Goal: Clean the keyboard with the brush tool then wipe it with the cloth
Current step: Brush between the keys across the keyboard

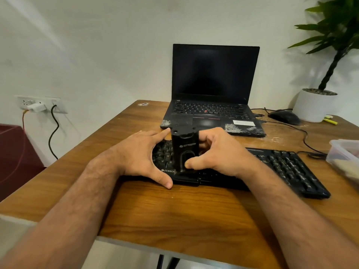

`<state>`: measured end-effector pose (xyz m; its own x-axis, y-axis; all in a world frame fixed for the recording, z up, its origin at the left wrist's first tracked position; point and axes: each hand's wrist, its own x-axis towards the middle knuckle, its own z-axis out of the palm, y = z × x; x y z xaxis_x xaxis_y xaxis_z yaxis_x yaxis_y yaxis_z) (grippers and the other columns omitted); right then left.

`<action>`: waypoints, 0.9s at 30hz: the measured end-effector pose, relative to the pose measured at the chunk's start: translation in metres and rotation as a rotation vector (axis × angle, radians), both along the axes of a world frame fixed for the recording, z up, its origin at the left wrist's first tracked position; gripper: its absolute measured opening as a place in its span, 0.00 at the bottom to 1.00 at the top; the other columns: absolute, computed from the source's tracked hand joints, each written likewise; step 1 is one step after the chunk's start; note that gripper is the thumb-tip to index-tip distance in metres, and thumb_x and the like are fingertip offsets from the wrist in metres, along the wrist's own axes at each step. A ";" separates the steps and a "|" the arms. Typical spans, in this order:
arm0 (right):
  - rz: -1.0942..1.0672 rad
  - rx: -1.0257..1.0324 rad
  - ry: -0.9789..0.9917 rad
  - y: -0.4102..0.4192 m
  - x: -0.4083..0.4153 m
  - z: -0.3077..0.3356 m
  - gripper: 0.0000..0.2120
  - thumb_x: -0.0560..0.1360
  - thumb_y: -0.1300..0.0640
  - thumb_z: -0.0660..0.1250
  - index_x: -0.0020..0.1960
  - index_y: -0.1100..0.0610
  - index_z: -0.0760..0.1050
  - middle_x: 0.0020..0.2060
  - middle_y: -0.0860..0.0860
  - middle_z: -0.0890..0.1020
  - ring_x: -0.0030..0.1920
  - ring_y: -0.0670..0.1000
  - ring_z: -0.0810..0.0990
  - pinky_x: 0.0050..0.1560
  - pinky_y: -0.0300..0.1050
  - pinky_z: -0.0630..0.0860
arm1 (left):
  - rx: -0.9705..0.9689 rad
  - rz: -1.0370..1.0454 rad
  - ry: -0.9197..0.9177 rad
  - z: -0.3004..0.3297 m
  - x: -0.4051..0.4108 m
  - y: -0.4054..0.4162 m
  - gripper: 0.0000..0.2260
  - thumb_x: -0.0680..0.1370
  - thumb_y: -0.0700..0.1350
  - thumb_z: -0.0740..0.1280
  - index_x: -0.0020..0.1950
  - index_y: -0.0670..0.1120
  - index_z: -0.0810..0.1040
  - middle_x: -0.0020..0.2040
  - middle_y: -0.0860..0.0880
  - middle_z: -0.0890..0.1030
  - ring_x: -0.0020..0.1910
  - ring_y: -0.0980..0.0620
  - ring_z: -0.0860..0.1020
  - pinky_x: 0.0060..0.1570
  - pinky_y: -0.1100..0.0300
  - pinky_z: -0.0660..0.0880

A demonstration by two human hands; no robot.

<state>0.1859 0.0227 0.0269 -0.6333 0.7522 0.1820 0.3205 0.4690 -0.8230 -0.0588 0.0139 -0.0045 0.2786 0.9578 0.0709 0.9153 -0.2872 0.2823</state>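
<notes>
A black external keyboard (287, 167) lies across the wooden table (174, 214), its middle hidden by my hands. A black upright brush tool (184, 150) stands on the keys near the keyboard's front edge. My right hand (219, 152) grips it, thumb pressed on its front face. My left hand (143, 154) is spread beside it, index fingertip touching the tool's top left corner and thumb on the table at the keyboard's front. No cloth is visible.
An open black laptop (213, 105) with dust patches on its palm rest sits behind the keyboard. A black mouse (283, 116), its cable and a white plant pot (314, 104) stand at the right back. A clear plastic container (345, 154) sits at the right edge.
</notes>
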 end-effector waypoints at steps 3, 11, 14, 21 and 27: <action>0.040 -0.088 -0.044 0.005 0.026 0.009 0.19 0.68 0.71 0.76 0.50 0.50 0.83 0.43 0.47 0.88 0.46 0.48 0.87 0.45 0.38 0.82 | -0.043 0.062 0.032 0.000 0.001 -0.003 0.70 0.47 0.83 0.70 0.82 0.60 0.46 0.77 0.58 0.64 0.74 0.51 0.64 0.76 0.46 0.61; -0.060 -0.063 0.005 0.008 0.005 0.002 0.21 0.69 0.70 0.76 0.49 0.44 0.81 0.45 0.44 0.88 0.48 0.45 0.86 0.52 0.43 0.81 | -0.039 0.047 0.070 0.004 0.004 -0.005 0.71 0.46 0.86 0.63 0.83 0.57 0.43 0.79 0.57 0.62 0.74 0.51 0.62 0.78 0.47 0.56; -0.234 0.040 0.021 0.017 -0.009 -0.004 0.20 0.69 0.66 0.77 0.46 0.42 0.77 0.44 0.42 0.85 0.46 0.42 0.84 0.50 0.38 0.79 | -0.049 0.049 0.077 0.004 0.006 -0.004 0.71 0.47 0.86 0.61 0.82 0.57 0.42 0.78 0.57 0.61 0.73 0.52 0.61 0.77 0.49 0.57; -0.135 -0.074 0.085 0.011 -0.013 -0.005 0.20 0.68 0.67 0.78 0.49 0.44 0.80 0.44 0.42 0.87 0.45 0.41 0.86 0.47 0.38 0.82 | 0.035 -0.021 0.117 -0.002 0.009 0.002 0.69 0.51 0.87 0.61 0.83 0.54 0.46 0.78 0.57 0.64 0.78 0.56 0.58 0.79 0.49 0.39; -0.349 0.065 0.046 0.028 -0.020 -0.007 0.20 0.69 0.60 0.78 0.56 0.44 0.80 0.44 0.41 0.84 0.45 0.39 0.82 0.43 0.32 0.76 | 0.004 -0.016 0.122 -0.002 0.012 0.003 0.71 0.50 0.87 0.60 0.83 0.53 0.38 0.81 0.55 0.59 0.79 0.58 0.56 0.79 0.51 0.39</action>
<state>0.1658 0.0506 0.0200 -0.3303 0.9076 0.2591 0.4338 0.3898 -0.8123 -0.0464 0.0169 -0.0067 0.3008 0.9529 0.0390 0.9380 -0.3030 0.1681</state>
